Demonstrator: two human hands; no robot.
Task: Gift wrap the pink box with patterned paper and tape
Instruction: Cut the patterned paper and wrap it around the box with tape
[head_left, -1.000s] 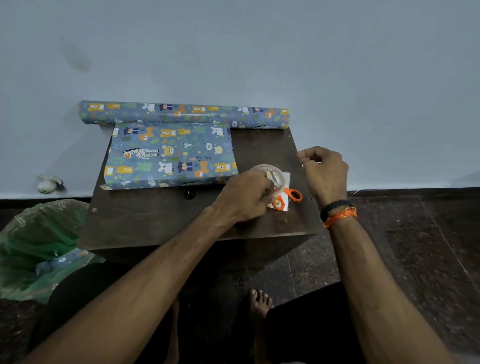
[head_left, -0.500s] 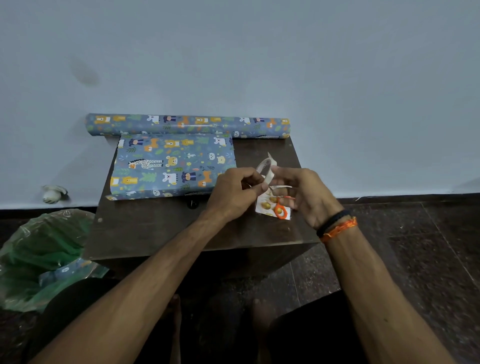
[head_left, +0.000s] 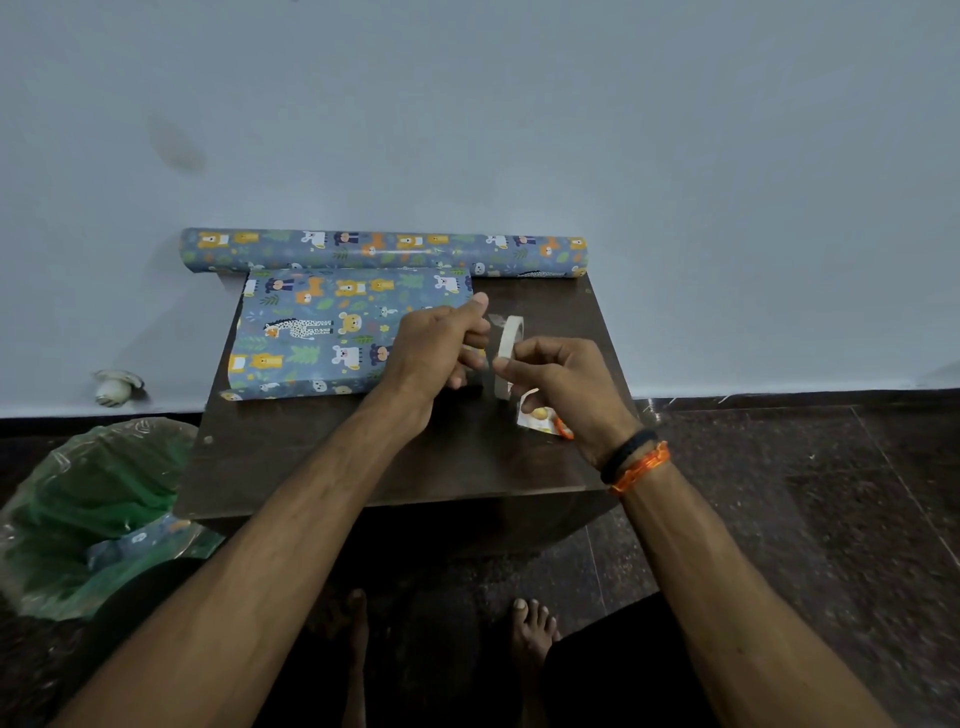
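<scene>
Both hands are up over the table, working the tape roll. Right hand has fingers curled around the roll, which stands on edge. Left hand is curled, pinching at what looks like the free end of the tape near the top of the roll; the strip itself is too thin to make out clearly.

Risks from here, as I see it:
- Tape end folds back and sticks to itself or to a finger while being pulled.
- Strip tears crooked, since the scissors are down on the table under the right wrist, with no free hand to use them.
- Wrap on the box springs open, because nothing holds it down.

The box sits at the back left of the table, just in front of the paper roll. It is fully covered in blue animal-print paper; no pink shows. The near edge lifts slightly.
</scene>
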